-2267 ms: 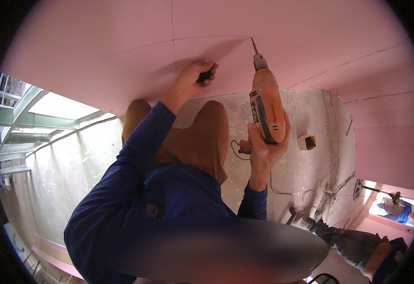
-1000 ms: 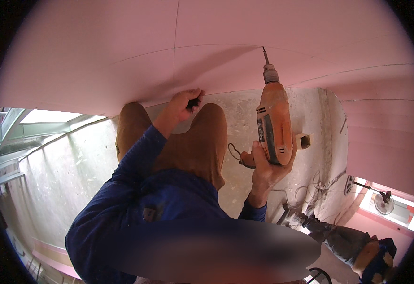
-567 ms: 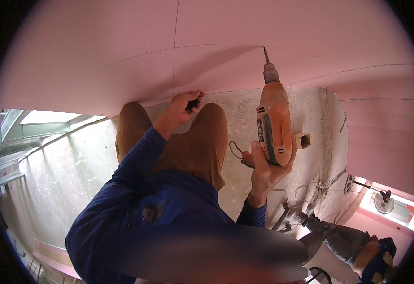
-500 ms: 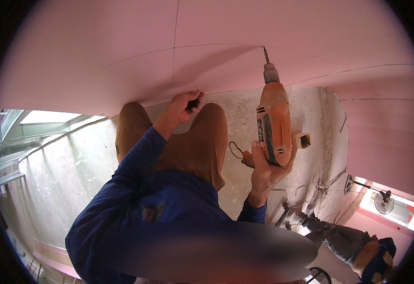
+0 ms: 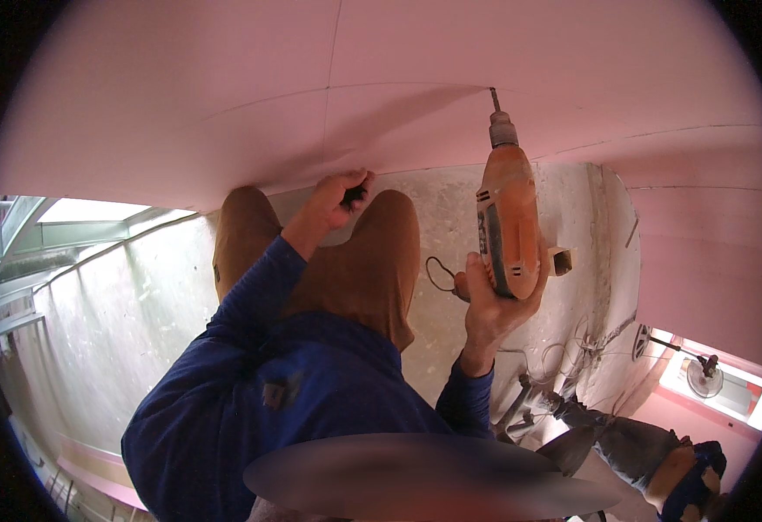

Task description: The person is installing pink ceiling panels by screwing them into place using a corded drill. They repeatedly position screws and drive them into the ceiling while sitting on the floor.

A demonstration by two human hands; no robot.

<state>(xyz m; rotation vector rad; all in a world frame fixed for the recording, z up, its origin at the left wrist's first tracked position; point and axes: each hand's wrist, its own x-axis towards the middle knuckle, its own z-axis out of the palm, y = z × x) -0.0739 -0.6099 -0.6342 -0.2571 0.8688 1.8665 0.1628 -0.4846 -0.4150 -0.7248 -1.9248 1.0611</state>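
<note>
My right hand (image 5: 500, 315) is wrapped around the rear of an orange and black power drill (image 5: 520, 230). The drill points away from me, and the tip of its thin bit (image 5: 496, 100) meets the pink wall board (image 5: 416, 126) beside a curved pencil line. Whether a screw sits on the tip is too small to tell. Above my knees, my left hand (image 5: 335, 193) is closed around a clump of small dark pieces (image 5: 354, 197), possibly screws. That hand is close to the lower edge of the board.
Brown-trousered knees (image 5: 355, 270) are beneath my left arm. A small open square box or tube end (image 5: 560, 261) shows beside the drill. Tangled cables (image 5: 572, 348) lie at the right, near another person (image 5: 651, 452) and a fan (image 5: 704, 380). Metal framing (image 5: 20, 248) stands at left.
The drill has moved slightly forward, and less of the thin shaft shows between chuck and board. The view has shifted a little. My left hand stays closed in the same place.
</note>
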